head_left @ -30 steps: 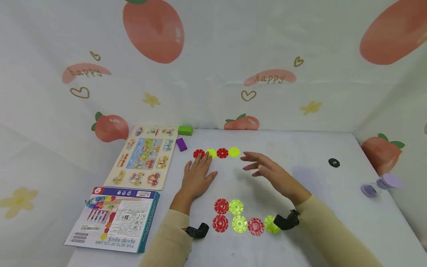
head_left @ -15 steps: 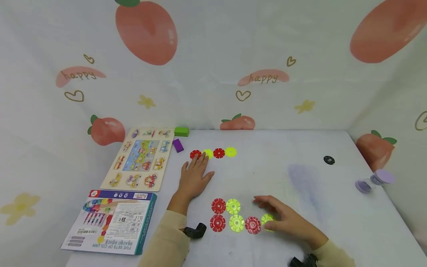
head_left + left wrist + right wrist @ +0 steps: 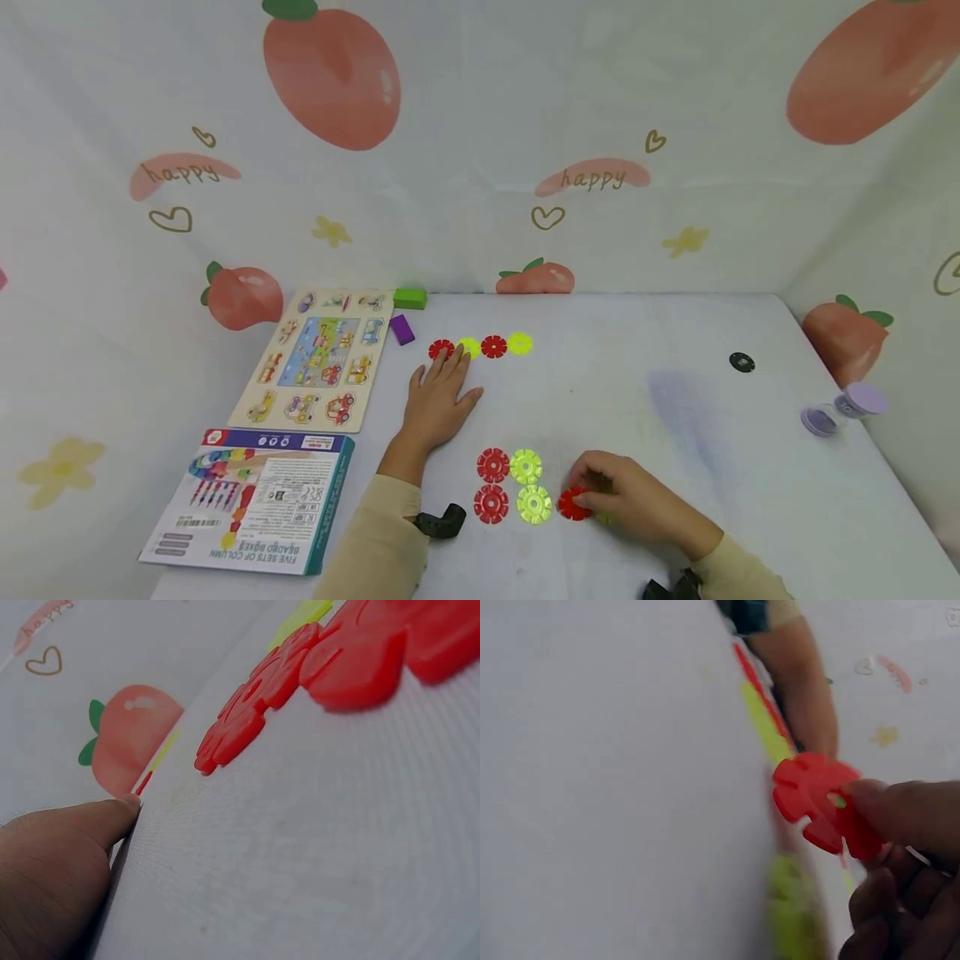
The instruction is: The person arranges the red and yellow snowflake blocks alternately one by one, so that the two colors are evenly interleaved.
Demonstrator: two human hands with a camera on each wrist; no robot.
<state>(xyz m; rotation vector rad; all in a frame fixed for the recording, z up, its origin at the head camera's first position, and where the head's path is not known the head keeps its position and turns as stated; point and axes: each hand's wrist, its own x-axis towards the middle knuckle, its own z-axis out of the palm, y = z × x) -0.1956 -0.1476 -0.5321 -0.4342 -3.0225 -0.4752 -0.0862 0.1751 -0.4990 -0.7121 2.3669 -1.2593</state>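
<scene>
My right hand (image 3: 626, 500) pinches a red notched plastic disc (image 3: 817, 796) between thumb and fingers, tilted up off the table in the right wrist view. A yellow-green disc (image 3: 791, 900) lies close by, mostly covered by that hand in the head view. My left hand (image 3: 438, 400) lies flat, fingers spread, its fingertips on the left end of a row of discs at the back: a red disc (image 3: 441, 349), a yellow one (image 3: 469, 347), another red (image 3: 493, 347) and another yellow (image 3: 520, 343). Nearer me sit two red discs (image 3: 491, 504) and two yellow-green discs (image 3: 534, 504) in a square.
To the left lie a wooden picture puzzle board (image 3: 311, 358) and a printed box (image 3: 247, 500). A green block (image 3: 410, 298) and a purple block (image 3: 402, 329) are beside the board. Toward the right are a black disc (image 3: 742, 362) and a purple-capped clear container (image 3: 843, 408).
My right hand has come down from the back row toward the near discs and taken hold of the red disc, lifting it at a tilt. The left hand stays in place.
</scene>
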